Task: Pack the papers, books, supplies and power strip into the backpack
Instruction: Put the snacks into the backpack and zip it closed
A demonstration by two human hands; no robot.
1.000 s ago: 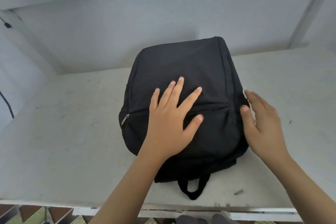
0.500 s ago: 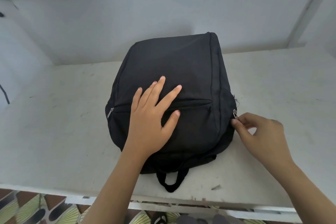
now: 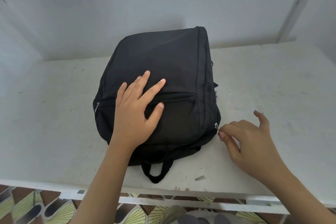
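A black backpack [image 3: 163, 63] lies flat on the white table [image 3: 54, 123], its carry loop [image 3: 156, 172] toward me. My left hand [image 3: 136, 112] rests flat on its front, fingers spread, over the front pocket zip. My right hand [image 3: 249, 142] is at the bag's right lower side, thumb and forefinger pinched on a small metal zipper pull [image 3: 216, 126]. A second zipper pull [image 3: 97, 106] shows on the bag's left side. No papers, books, supplies or power strip are in sight.
The table meets a pale wall [image 3: 163, 5] behind the bag. Its front edge [image 3: 181, 192] runs just below the carry loop. Patterned floor tiles [image 3: 45, 209] show beneath. A small scrap [image 3: 200, 178] lies on the table near the edge.
My right hand went from lying open against the bag's right side to pinching the zipper pull there. My left hand stayed flat on the bag. The view shifted a little.
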